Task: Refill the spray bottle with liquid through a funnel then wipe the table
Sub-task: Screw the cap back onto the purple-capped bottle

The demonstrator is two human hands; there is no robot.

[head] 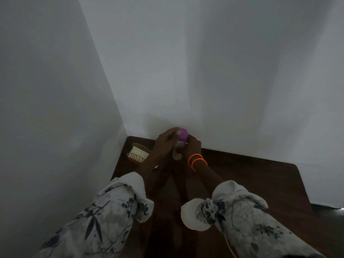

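Though dim light and both hands hide much of it, the spray bottle (pixel 178 146) is held upright, purple top uppermost, gripped by the left hand (pixel 164 141) and right hand (pixel 193 146).

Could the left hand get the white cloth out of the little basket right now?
Probably not right away. The left hand grips the purple-capped bottle along with the right hand. The wicker basket with the white cloth lies just beside it, unblocked, so letting go first should do.

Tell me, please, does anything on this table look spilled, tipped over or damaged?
Nothing stands out. Both hands, left hand and right hand, hold the spray bottle upright. The basket sits level on the table. Dim light could hide small spills.
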